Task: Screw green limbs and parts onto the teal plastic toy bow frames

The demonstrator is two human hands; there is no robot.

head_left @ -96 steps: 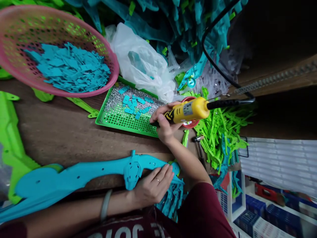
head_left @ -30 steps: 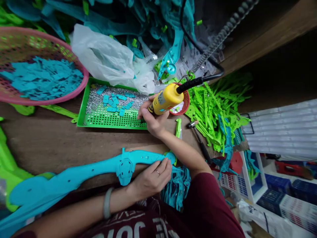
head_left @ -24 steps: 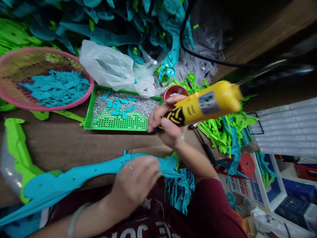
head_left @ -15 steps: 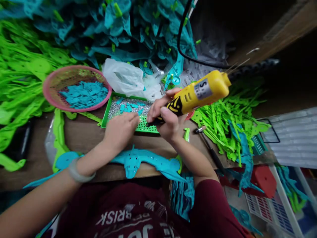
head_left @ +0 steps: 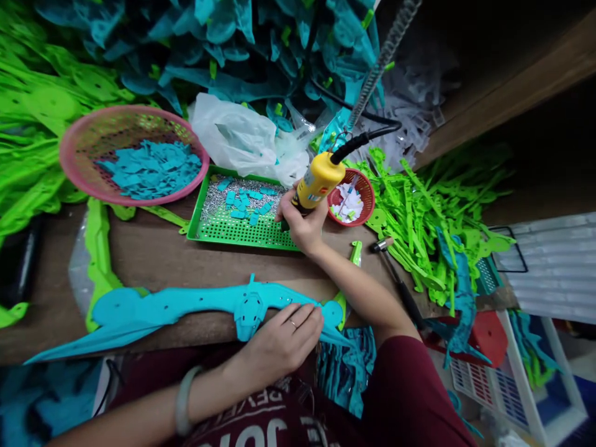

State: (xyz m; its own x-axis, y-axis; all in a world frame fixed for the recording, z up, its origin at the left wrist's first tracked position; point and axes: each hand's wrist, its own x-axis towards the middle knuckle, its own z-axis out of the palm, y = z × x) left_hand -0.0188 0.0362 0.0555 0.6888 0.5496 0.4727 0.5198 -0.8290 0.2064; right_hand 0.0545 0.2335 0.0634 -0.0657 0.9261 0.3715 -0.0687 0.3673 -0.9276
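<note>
A long blue plastic part [head_left: 200,300], with a raised block at its middle, lies along the near edge of the bench. My left hand [head_left: 284,338] rests over its right half, fingers together and curled down; the fingertips and anything in them are hidden. In my right hand [head_left: 305,226] is a yellow electric screwdriver [head_left: 316,183], held by its dark grip with the cord end up and the tip low over the green tray [head_left: 200,233]. Small silver screws [head_left: 216,205] and blue plastic pieces [head_left: 239,205] lie in that tray.
A pink basket [head_left: 69,167] of blue pieces stands at left, beside piled green parts [head_left: 41,130]. Blue parts [head_left: 209,37] heap up behind a white plastic bag [head_left: 237,136]. To the right are a small red basket [head_left: 367,183], a hammer [head_left: 400,282] and more green parts [head_left: 414,230].
My left hand has left the tray and come down onto the blue part. The screwdriver has swung more upright in my right hand, and its coiled cord now shows above.
</note>
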